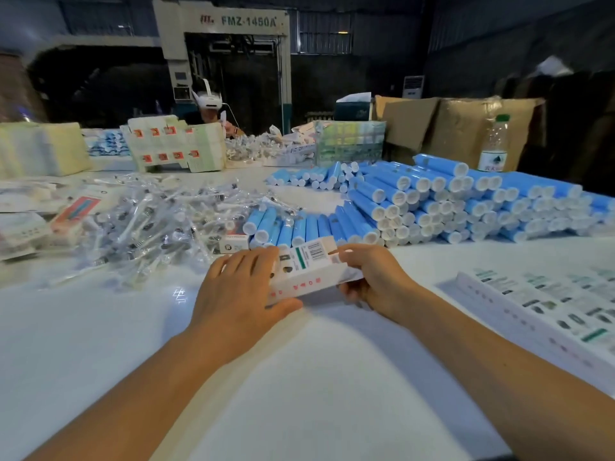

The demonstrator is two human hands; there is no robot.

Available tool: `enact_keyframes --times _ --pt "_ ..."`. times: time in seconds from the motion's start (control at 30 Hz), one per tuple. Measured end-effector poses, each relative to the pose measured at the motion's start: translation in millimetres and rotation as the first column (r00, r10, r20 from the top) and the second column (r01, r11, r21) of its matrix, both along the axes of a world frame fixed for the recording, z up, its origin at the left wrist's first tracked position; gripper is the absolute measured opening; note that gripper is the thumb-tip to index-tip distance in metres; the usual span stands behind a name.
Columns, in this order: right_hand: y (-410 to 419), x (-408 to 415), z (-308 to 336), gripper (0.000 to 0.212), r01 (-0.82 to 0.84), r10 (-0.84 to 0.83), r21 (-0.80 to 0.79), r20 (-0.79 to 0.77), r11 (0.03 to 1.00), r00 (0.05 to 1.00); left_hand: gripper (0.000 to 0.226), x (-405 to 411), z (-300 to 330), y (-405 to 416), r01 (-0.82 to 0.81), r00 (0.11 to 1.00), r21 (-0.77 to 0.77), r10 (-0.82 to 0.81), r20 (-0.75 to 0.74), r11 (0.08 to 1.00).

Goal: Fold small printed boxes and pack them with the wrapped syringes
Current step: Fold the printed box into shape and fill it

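Nearest the viewer, two bare forearms reached forward over the white table [100, 327]. Between the hands sat a small printed box [307, 271], white with a green stripe and a barcode panel, held just above the table near its middle. The left hand [239, 294] lay over the box's left end, thumb tucked beneath the lower edge and fingers curved over the top, so its grip was closed on the box. The right hand [372, 277] pinched the box's right end, where a flap [349, 276] stood partly unfolded; its grip was likewise clamped on the box.

To the right, a row of finished boxes [545, 307] lay side by side along the table's edge. Beyond the hands, to the left, spread a loose heap of wrapped syringes [159, 221] in clear film. Just behind the held box began a bank of blue tubes [432, 201] with white end caps, stacked in layers and extending to the right.

Farther back stood bundles of flat box blanks [176, 148], a yellow-tinted stack [40, 148] at far left, a clear bottle [494, 144] with a green cap, and brown cartons [466, 124]. A second person wearing a white headset [208, 98] sat at the far side, before a machine [223, 48] marked FMZ-1450A.
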State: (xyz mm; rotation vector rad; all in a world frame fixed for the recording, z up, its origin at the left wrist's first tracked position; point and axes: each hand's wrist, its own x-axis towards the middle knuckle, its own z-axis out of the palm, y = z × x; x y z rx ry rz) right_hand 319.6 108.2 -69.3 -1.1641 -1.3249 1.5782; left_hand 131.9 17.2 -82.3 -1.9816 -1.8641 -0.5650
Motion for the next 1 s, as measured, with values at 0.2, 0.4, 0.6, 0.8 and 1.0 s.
enact_keyframes --times 0.2,0.4,0.6,0.8,1.0 --pt "-9 2 -1 0.019 -0.048 -0.001 0.201 0.239 0.978 0.971 0.082 4 0 0 -0.009 1.0 -0.043 0.01 0.008 0.999" --pt "27 2 31 0.029 -0.123 -0.536 0.745 0.575 0.656 0.618 0.069 5 -3 1 -0.025 1.0 0.0 0.025 -0.017 1.0" --pt "72 -29 58 0.017 -0.478 -0.572 0.52 0.819 0.708 0.044 0.068 4 -6 8 0.0 1.0 0.008 0.0 -0.003 1.0" --pt "99 -50 55 0.017 -0.481 -0.463 0.376 0.883 0.792 -0.073 0.064 -1 -5 12 0.009 1.0 0.049 -0.01 0.013 0.999" --pt "111 -46 46 0.017 -0.337 -0.443 0.435 0.895 0.835 0.057 0.07 -2 -7 16 0.007 0.999 0.061 -0.01 0.047 0.998"
